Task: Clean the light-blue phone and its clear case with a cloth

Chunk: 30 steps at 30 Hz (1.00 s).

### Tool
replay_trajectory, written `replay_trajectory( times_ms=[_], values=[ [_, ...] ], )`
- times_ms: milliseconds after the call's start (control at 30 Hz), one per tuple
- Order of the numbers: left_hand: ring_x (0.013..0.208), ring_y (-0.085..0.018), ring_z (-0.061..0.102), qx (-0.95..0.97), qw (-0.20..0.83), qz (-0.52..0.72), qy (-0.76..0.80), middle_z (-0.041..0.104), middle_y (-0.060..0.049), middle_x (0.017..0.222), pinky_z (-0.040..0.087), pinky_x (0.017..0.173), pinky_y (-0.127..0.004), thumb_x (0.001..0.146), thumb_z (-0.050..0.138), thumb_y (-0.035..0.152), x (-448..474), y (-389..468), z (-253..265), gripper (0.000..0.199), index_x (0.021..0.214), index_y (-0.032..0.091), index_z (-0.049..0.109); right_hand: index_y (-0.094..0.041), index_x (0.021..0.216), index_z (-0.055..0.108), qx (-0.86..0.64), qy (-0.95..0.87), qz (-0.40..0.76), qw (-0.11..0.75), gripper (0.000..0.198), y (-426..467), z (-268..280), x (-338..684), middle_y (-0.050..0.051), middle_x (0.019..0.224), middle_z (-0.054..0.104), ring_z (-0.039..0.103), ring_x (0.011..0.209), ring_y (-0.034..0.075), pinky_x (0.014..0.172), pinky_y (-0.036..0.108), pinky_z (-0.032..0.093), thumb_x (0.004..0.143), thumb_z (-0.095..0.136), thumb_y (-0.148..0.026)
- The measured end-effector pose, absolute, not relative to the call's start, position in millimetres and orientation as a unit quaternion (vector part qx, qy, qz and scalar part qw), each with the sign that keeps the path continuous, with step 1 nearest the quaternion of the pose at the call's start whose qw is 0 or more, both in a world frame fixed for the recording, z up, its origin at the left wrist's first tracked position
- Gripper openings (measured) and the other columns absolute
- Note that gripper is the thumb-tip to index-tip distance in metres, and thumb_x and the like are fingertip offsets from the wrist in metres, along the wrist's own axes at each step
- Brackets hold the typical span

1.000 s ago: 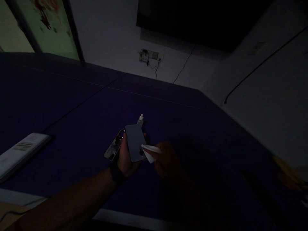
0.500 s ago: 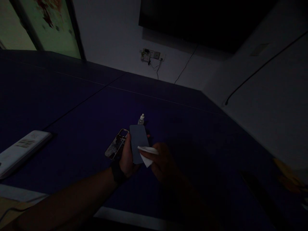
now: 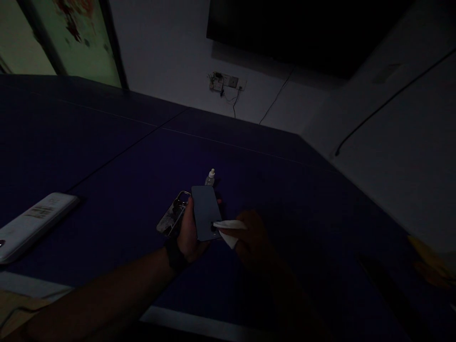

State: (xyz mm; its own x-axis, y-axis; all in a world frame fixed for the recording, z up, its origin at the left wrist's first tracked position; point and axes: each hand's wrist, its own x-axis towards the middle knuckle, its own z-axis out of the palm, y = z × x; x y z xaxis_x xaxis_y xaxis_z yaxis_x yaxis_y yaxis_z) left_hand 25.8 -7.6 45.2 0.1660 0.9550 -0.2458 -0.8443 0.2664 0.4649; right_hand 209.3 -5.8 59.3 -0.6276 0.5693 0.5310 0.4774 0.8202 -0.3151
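A grey smartphone (image 3: 205,209) lies in my left hand (image 3: 188,235), whose thumb runs along the phone's left edge; fingertips show at its right edge. Dark camera lenses are visible at the phone's lower right corner. My right hand (image 3: 252,235) pinches a folded white cloth or wipe (image 3: 231,230), its tip at that corner beside the lenses. Behind my left hand a patterned phone case (image 3: 170,219) rests on the table, partly covered by the hand. Just beyond the phone stands a small clear bottle (image 3: 210,179) with a white cap, its base hidden by the phone.
The dark blue table (image 3: 142,166) carries a white oblong device (image 3: 35,223) at the left. A dim dark flat object (image 3: 384,280) and something yellow (image 3: 427,254) lie at the right. A large black screen (image 3: 285,33) hangs on the wall above sockets (image 3: 228,80) and cables.
My right hand has slid the white cloth rightward across the phone to its lower right corner, uncovering the camera lenses. My left hand holds the phone almost still.
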Motion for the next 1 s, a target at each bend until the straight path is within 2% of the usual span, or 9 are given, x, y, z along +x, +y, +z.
replay_trajectory(
  times_ms=[167, 333, 433, 533, 600, 733, 867, 1000],
  values=[
    [0.072, -0.016, 0.068, 0.074, 0.749, 0.611, 0.245, 0.078, -0.009, 0.104, 0.053, 0.065, -0.028, 0.101, 0.045, 0.066, 25, -5, 44, 0.062, 0.118, 0.014, 0.074, -0.025, 0.136, 0.068, -0.26, -0.911, 0.069, 0.312, 0.057, -7, 57, 206, 0.007, 0.103, 0.053, 0.047, 0.092, 0.024, 0.078, 0.039, 0.038, 0.084, 0.05, -0.01],
    [0.075, -0.017, 0.068, 0.086, 0.748, 0.608, 0.251, 0.078, -0.01, 0.097, 0.053, 0.069, -0.028, 0.101, 0.042, 0.068, 25, -6, 45, 0.067, 0.118, 0.012, 0.073, -0.028, 0.136, 0.068, -0.241, -0.92, 0.07, 0.3, 0.062, -8, 55, 202, 0.006, 0.104, 0.052, 0.048, 0.093, 0.024, 0.078, 0.038, 0.039, 0.08, 0.05, -0.008],
    [0.076, -0.017, 0.068, 0.104, 0.751, 0.606, 0.242, 0.077, -0.012, 0.093, 0.053, 0.072, -0.028, 0.1, 0.043, 0.069, 24, -5, 44, 0.069, 0.116, 0.009, 0.074, -0.027, 0.142, 0.064, -0.242, -0.928, 0.07, 0.276, 0.067, -10, 53, 198, 0.007, 0.107, 0.052, 0.048, 0.095, 0.025, 0.079, 0.039, 0.041, 0.079, 0.051, -0.01],
    [0.077, -0.017, 0.069, 0.097, 0.744, 0.619, 0.233, 0.078, -0.011, 0.098, 0.054, 0.074, -0.029, 0.102, 0.043, 0.065, 24, -4, 43, 0.064, 0.116, 0.011, 0.075, -0.027, 0.143, 0.063, -0.261, -0.927, 0.076, 0.26, 0.067, -9, 52, 198, 0.008, 0.108, 0.052, 0.048, 0.096, 0.025, 0.081, 0.04, 0.042, 0.08, 0.05, -0.009],
    [0.076, -0.017, 0.069, 0.089, 0.744, 0.62, 0.233, 0.078, -0.01, 0.098, 0.054, 0.071, -0.029, 0.102, 0.042, 0.066, 24, -4, 44, 0.063, 0.115, 0.014, 0.075, -0.027, 0.143, 0.064, -0.274, -0.921, 0.074, 0.267, 0.065, -8, 51, 201, 0.008, 0.108, 0.051, 0.048, 0.096, 0.025, 0.082, 0.041, 0.042, 0.082, 0.049, -0.009],
    [0.064, -0.017, 0.066, 0.105, 0.766, 0.586, 0.242, 0.075, -0.008, 0.082, 0.051, 0.057, -0.028, 0.1, 0.038, 0.072, 23, -4, 46, 0.072, 0.113, 0.012, 0.075, -0.023, 0.15, 0.056, -0.327, -0.902, 0.068, 0.273, 0.065, -5, 50, 204, 0.01, 0.108, 0.051, 0.048, 0.098, 0.027, 0.084, 0.042, 0.042, 0.088, 0.047, -0.008],
    [0.072, -0.018, 0.07, 0.108, 0.753, 0.6, 0.248, 0.077, -0.01, 0.091, 0.054, 0.064, -0.029, 0.101, 0.042, 0.068, 25, -5, 46, 0.065, 0.111, 0.012, 0.075, -0.017, 0.155, 0.049, -0.335, -0.898, 0.082, 0.272, 0.062, -9, 48, 194, 0.012, 0.112, 0.052, 0.048, 0.1, 0.027, 0.086, 0.043, 0.044, 0.093, 0.046, -0.011],
    [0.08, -0.022, 0.072, 0.122, 0.758, 0.594, 0.241, 0.077, -0.012, 0.092, 0.055, 0.072, -0.031, 0.099, 0.045, 0.069, 26, -6, 43, 0.067, 0.115, 0.011, 0.075, -0.023, 0.151, 0.056, -0.287, -0.916, 0.099, 0.264, 0.064, -12, 49, 189, 0.01, 0.113, 0.05, 0.048, 0.099, 0.026, 0.084, 0.042, 0.043, 0.088, 0.048, -0.01]
  ],
)
